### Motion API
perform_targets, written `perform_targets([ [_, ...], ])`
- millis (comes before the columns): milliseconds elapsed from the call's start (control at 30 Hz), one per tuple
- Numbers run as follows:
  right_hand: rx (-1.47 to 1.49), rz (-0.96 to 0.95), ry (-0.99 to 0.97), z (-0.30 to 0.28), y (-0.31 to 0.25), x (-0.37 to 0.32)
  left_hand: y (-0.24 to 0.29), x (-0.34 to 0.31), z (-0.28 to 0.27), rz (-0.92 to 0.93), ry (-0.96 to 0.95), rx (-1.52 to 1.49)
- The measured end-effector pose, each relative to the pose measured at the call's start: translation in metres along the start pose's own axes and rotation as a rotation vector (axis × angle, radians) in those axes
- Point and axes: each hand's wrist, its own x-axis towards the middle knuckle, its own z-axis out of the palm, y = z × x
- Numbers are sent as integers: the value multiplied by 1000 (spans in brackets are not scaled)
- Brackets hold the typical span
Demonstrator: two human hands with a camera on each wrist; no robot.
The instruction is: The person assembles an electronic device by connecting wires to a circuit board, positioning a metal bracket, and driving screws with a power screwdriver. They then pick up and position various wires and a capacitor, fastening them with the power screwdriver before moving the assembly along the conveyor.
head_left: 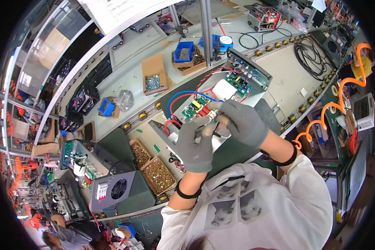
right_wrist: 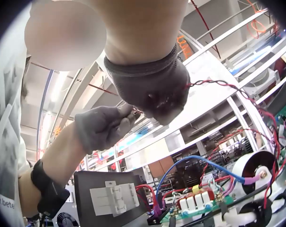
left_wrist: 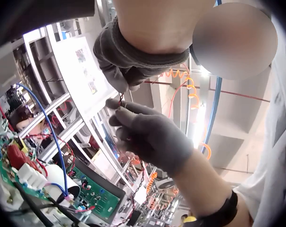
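My left hand (head_left: 194, 146) and right hand (head_left: 245, 124), in grey gloves with bare fingertips, meet above an open electrical unit. Between their fingertips they pinch a thin twisted red-and-black wire (right_wrist: 218, 83). In the right wrist view the wire runs from the right hand (right_wrist: 155, 92) down toward the unit; the left hand (right_wrist: 104, 127) grips near its end. Curled fingers partly hide that end. Below lie a green circuit board (head_left: 238, 82), a power board (head_left: 194, 107) with red parts, a blue cable (right_wrist: 195, 158) and a white cylindrical part (right_wrist: 242, 165).
Boxes of brass fasteners (head_left: 158, 176) stand left of the unit, beside another unit with a fan panel (head_left: 112, 189). A carton of screws (head_left: 154, 82) and a blue bin (head_left: 183, 52) sit on the bench behind. An orange coiled hose (head_left: 341, 93) hangs at the right.
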Motion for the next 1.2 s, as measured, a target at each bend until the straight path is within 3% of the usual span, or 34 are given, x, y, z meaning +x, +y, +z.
perform_targets([
  [67,25,-25,-41,0,-3,-1,1,-3,-4,-358,12,-212],
  [100,30,-113,1,4,-1,-2,-2,-3,-5,-440,25,-248],
  [233,-140,-321,126,12,1,-3,-14,-4,-14,-599,-21,-432],
  [300,-239,-400,157,13,1,-1,-21,-1,-19,-702,-158,-735],
  [367,-309,-597,213,14,3,2,-27,-1,-18,-743,-148,-725],
  [433,-333,-645,204,22,10,3,-29,-2,-19,-784,-143,-715],
  [500,-360,-694,194,26,12,5,-28,-3,-21,-778,-173,-475],
  [600,-375,-599,82,27,14,12,-27,-1,-25,-750,-213,-339],
  [633,-457,-425,8,26,22,22,-23,0,-26,-753,-207,-347],
  [667,-534,-251,-69,25,31,33,-16,-1,-28,-492,-87,-84],
  [700,-544,-166,13,23,49,47,-14,-2,-30,-229,34,177],
  [733,-552,-84,96,21,74,62,-20,-3,-34,-240,46,175],
  [800,-387,151,10,15,130,74,-34,-3,-46,119,-62,569],
  [833,-400,193,-33,13,153,76,-37,-4,-46,16,-147,560],
  [967,-435,294,-122,15,184,74,-48,-9,-45,48,-173,656],
  [1100,-557,233,-74,24,193,74,-44,-5,-46,-9,-202,626],
  [1200,-706,186,-187,27,195,75,-49,-7,-46,-1,-177,596],
])
